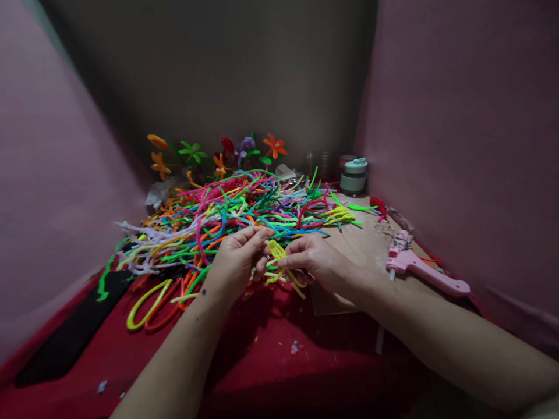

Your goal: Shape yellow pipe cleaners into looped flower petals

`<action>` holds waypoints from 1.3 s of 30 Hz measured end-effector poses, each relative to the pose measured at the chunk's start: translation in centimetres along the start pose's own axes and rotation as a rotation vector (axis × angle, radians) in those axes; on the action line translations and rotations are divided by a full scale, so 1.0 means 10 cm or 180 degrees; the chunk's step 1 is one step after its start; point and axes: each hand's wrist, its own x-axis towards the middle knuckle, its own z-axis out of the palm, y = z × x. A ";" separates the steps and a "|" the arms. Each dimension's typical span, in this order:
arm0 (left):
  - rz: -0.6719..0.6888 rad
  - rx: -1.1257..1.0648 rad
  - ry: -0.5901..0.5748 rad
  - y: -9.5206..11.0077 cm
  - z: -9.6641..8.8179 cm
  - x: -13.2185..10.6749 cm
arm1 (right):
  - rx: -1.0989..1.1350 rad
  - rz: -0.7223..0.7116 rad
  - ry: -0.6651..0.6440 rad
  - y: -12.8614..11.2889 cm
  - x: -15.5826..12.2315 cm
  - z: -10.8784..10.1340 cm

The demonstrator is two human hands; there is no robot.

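Note:
Between my two hands is a small bundle of yellow pipe cleaners (276,250), twisted together at the top, with loose ends hanging below. My left hand (244,250) is closed, its thumb and fingertips pinched at the bundle's upper left. From the right, my right hand (312,259) pinches the bundle lower down with thumb and index finger. Just behind both hands spreads a large heap of many-coloured pipe cleaners (227,212). Some of the bundle's lower ends are partly hidden by my fingers.
A pink hot glue gun (425,272) lies at right on a brown board (362,250). Behind stand a lidded cup (354,176) and several pipe-cleaner flowers (192,151). Yellow and red loops (146,305) and a black strip (74,331) lie at left on the red cloth (271,361). Pink walls flank both sides.

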 end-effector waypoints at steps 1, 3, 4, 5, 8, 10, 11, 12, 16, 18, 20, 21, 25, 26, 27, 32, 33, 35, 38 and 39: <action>-0.0034 -0.0147 -0.0108 0.01 -0.02 0.01 | 0.0024 -0.0003 0.0011 -0.01 0.00 0.00; -0.0024 -0.0152 -0.0191 0.03 -0.06 0.01 | 0.0063 -0.0036 0.0043 -0.01 0.00 -0.01; 0.0000 -0.0075 -0.0207 0.03 -0.07 0.01 | 0.0076 -0.0047 0.0047 -0.02 0.00 -0.01; 0.0032 0.0004 -0.0211 0.03 -0.08 0.01 | 0.0085 -0.0058 0.0033 -0.02 0.01 -0.01; 0.0087 0.0143 -0.0257 0.02 -0.08 0.01 | 0.0099 -0.0021 -0.0070 -0.02 0.01 -0.02; 0.0081 0.0253 -0.0295 0.02 -0.07 0.00 | 0.0103 0.0019 -0.0185 -0.01 0.01 -0.03; 0.0093 0.0349 -0.0282 0.02 -0.06 0.00 | 0.0096 0.0031 -0.0234 0.00 0.02 -0.03; 0.0131 0.0485 -0.0219 0.02 -0.05 -0.01 | 0.0087 0.0045 -0.0273 0.00 0.02 -0.03; 0.0537 0.1214 0.0361 0.00 0.04 -0.04 | 0.0120 0.0038 -0.0306 0.02 0.02 -0.02; 0.0622 0.1352 0.0493 0.00 0.07 -0.05 | 0.0166 0.0012 -0.0267 0.02 0.02 -0.01; 0.0494 0.1204 0.0397 0.00 0.07 -0.04 | 0.0160 0.0013 -0.0213 0.02 0.02 -0.01; 0.0391 0.1040 0.0291 0.00 0.05 -0.03 | 0.0162 0.0014 -0.0173 0.02 0.02 -0.01; 0.0045 0.0602 -0.0212 0.03 -0.03 -0.01 | 0.0300 -0.0101 0.0085 0.00 0.03 -0.05; -0.0037 0.0676 -0.0341 0.04 -0.05 -0.01 | 0.0322 -0.0148 0.0160 -0.01 0.03 -0.06; -0.0101 0.0820 -0.0455 0.05 -0.05 -0.01 | 0.0322 -0.0181 0.0213 -0.01 0.04 -0.06; 0.0467 0.1963 -0.0509 0.05 -0.03 -0.04 | 0.0191 -0.0212 0.0514 0.00 0.05 -0.04; 0.0730 0.2292 -0.0406 0.02 -0.02 -0.05 | 0.0108 -0.0247 0.0607 0.00 0.05 -0.03; 0.1275 0.3033 -0.0157 -0.04 0.00 -0.07 | -0.0076 -0.0328 0.0763 0.01 0.06 -0.02; 0.2018 0.4127 0.0204 -0.12 0.01 -0.10 | -0.0150 -0.0400 0.0872 0.02 0.06 -0.02; 0.2207 0.4401 0.0298 -0.15 0.01 -0.11 | -0.0139 -0.0413 0.0900 0.02 0.06 -0.02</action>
